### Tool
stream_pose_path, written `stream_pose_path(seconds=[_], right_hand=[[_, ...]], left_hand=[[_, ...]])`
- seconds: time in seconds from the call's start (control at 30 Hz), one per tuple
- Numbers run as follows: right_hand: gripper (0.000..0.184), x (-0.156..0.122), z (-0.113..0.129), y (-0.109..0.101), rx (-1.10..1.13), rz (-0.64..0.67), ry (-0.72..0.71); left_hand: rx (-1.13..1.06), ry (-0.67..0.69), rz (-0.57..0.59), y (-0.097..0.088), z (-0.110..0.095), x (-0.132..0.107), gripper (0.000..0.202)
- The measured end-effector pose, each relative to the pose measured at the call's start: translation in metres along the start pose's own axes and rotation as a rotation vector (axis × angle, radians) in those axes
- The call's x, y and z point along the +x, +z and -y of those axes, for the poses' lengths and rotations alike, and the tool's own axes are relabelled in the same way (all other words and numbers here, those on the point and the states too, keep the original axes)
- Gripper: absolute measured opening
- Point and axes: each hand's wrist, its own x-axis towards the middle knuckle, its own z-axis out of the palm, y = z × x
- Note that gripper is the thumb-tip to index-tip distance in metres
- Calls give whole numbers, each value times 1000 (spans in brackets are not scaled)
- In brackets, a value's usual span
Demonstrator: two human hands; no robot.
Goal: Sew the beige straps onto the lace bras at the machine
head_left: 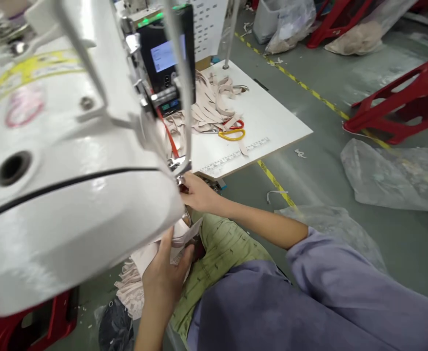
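My left hand point(165, 275) is below the sewing machine's white head point(78, 195), its thumb and fingers closed on pale pink fabric point(184, 234). A lace-edged, gathered part of the pale pieces point(131, 287) hangs down beside that wrist. My right hand point(201, 195) is close to the metal parts at the needle end point(179, 170). Its fingers are bent together, with the tips partly hidden by the machine, so what they pinch cannot be made out. A green patterned cloth point(221, 248) lies over my lap.
Behind the machine, a white table point(280, 126) bears a heap of pale fabric strips point(214, 100), scissors with red and yellow handles point(232, 134) and a printed ruler scale point(236, 155). A control screen point(168, 53) stands by the machine. Red stools point(404, 97) and plastic bags point(397, 175) are on the floor.
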Motion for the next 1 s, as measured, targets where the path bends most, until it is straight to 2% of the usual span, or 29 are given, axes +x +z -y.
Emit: stream_pose_path(seconds=[0.13,0.23,0.4,0.53,0.77,1.0], right_hand=[[17,-9,-8,1,131,-148,-37],[18,-20,-10,0,187,-223,3],[19,-38,-12,-1,254,-176,119],[19,-51,-12,0,279,-145,154],[19,-70,-8,2,290,-140,167],[19,-78,-4,3,261,-128,133]], left_hand=[[59,19,-8,-5,-1,-1,67],[73,-1,10,-8,-5,-3,66],[53,-21,11,-12,-10,-3,67],[50,-36,35,-13,-18,-1,66],[87,-73,55,-17,-33,3,62],[38,-56,70,-16,-33,5,66]])
